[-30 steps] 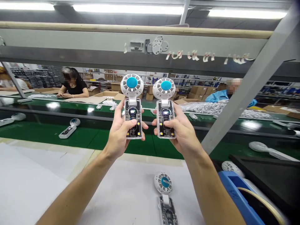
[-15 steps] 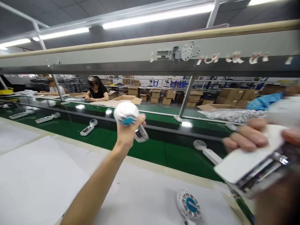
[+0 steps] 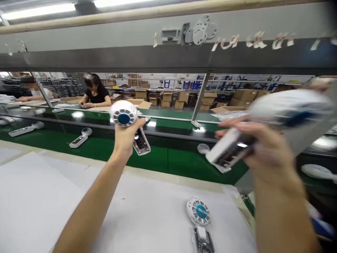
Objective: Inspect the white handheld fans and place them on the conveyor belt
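Note:
My left hand (image 3: 125, 135) is closed around the neck of a white handheld fan (image 3: 123, 113) with a blue hub; its open handle, showing circuitry, hangs to the right over the green belt. My right hand (image 3: 265, 144) grips a second white fan (image 3: 226, 151), whose handle points down and left and shows inner parts; its round head is smeared by motion. On the white work surface (image 3: 142, 211) below lies a third fan (image 3: 199, 211) with a blue hub and an open handle.
The green conveyor belt (image 3: 168, 158) crosses the view, carrying more white fans (image 3: 79, 138). Across it, a person in black (image 3: 97, 93) and another person (image 3: 34, 89) sit at work. Cardboard boxes (image 3: 183, 98) stand behind. An upright post (image 3: 201, 96) rises beyond the belt.
The view has tilted down and turned slightly right. My right hand and its fan have come further into view, the fan turned. My left hand's fan now shows its blue hub more squarely.

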`<action>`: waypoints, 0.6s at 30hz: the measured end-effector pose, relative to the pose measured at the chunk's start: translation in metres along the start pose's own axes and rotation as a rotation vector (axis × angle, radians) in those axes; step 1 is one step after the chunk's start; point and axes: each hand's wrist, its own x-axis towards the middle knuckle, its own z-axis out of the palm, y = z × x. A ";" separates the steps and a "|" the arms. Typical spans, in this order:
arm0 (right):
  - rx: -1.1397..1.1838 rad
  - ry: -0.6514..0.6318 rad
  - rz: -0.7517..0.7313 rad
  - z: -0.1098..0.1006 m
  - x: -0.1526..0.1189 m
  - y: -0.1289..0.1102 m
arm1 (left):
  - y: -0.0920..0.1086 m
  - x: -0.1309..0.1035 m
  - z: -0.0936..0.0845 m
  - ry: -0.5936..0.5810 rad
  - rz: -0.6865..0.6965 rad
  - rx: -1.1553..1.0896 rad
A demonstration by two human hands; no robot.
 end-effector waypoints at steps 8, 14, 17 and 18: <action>-0.574 -0.183 0.355 0.058 0.025 0.127 | -0.083 0.013 -0.004 -0.132 -0.455 0.190; -0.974 -0.321 0.347 0.072 0.009 0.154 | -0.112 0.011 -0.007 -0.186 -0.575 0.226; -1.065 -0.391 0.326 0.064 0.018 0.149 | -0.126 0.012 -0.009 -0.208 -0.601 0.254; -1.089 -0.395 0.319 0.058 0.022 0.147 | -0.132 0.012 -0.009 -0.213 -0.601 0.273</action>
